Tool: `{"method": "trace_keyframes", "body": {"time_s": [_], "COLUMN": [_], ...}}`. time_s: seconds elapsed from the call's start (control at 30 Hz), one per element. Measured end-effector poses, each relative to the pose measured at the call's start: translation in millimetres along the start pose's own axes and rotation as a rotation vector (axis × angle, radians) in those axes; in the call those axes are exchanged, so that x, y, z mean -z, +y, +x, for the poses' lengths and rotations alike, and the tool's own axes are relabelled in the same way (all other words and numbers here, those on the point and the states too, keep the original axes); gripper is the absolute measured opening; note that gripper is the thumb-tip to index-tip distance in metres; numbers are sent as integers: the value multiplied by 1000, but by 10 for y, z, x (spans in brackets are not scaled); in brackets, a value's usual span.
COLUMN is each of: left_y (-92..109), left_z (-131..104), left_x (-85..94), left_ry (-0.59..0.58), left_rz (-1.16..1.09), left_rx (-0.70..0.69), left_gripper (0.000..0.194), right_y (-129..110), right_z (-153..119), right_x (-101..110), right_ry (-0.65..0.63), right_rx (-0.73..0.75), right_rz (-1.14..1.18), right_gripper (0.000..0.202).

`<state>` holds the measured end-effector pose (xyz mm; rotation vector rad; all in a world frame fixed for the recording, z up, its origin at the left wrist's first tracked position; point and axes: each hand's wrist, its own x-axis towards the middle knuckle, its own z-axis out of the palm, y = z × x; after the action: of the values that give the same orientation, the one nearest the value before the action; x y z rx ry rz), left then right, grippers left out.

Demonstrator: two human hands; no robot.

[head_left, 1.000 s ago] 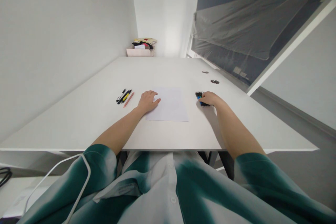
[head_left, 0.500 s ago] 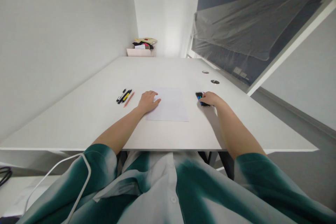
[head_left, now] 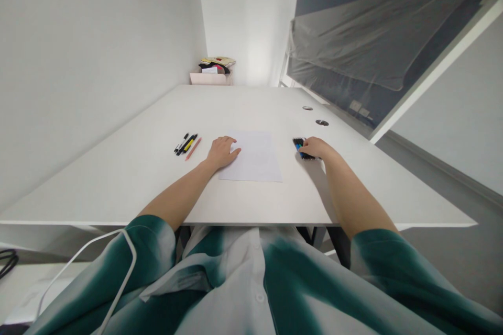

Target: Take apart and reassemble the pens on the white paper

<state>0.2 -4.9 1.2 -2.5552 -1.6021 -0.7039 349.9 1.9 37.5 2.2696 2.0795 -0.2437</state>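
Note:
My left hand [head_left: 223, 152] lies flat on the left edge of a white sheet of paper [head_left: 257, 159], its thumb spread from the fingers. Over to the right, my right hand [head_left: 317, 147] is closed on a small dark flat pack [head_left: 297, 142] with blue strips showing. The pack rests on the table, and the hand hides much of it, so its exact kind is unclear. Left of the paper lie several black pens [head_left: 181, 144], a black-and-yellow pen [head_left: 189, 143] and a pinkish-orange pencil or pen [head_left: 193, 148], side by side and slanted.
The white table [head_left: 251, 204] stretches away to a pale box [head_left: 211, 78] piled with cloth and other items. Two round metal cable covers [head_left: 322, 123] sit near its right edge. A plastic-draped dark panel [head_left: 353, 36] stands at the right. A white cable [head_left: 128, 251] crosses my left sleeve.

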Motion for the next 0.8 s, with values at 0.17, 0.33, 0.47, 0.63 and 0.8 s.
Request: {"method": "trace_keyframes", "body": {"time_s": [0.17,0.33,0.47,0.63,0.8], "left_y": [4,22,32,40,29], "left_z": [5,-1,-2,8,10], "left_x": [7,21,28,42,52], "left_ry": [3,-22,-34,-47,-80], "left_rz": [-1,10,11,12,26], "left_rx": [-4,19,29,45,84], "left_gripper": [34,36,37,39,43], "right_y": [6,9,19,-49,-392], "right_z": [3,12,15,-19,-102], "right_x": [2,-7,-8,-17,-132], "right_ry": [-1,17,17,153,336], "right_rx": [4,-11,-12,-17,140], "right_rz": [3,13,14,60,163], "right_gripper": [26,27,26,25,30]}}
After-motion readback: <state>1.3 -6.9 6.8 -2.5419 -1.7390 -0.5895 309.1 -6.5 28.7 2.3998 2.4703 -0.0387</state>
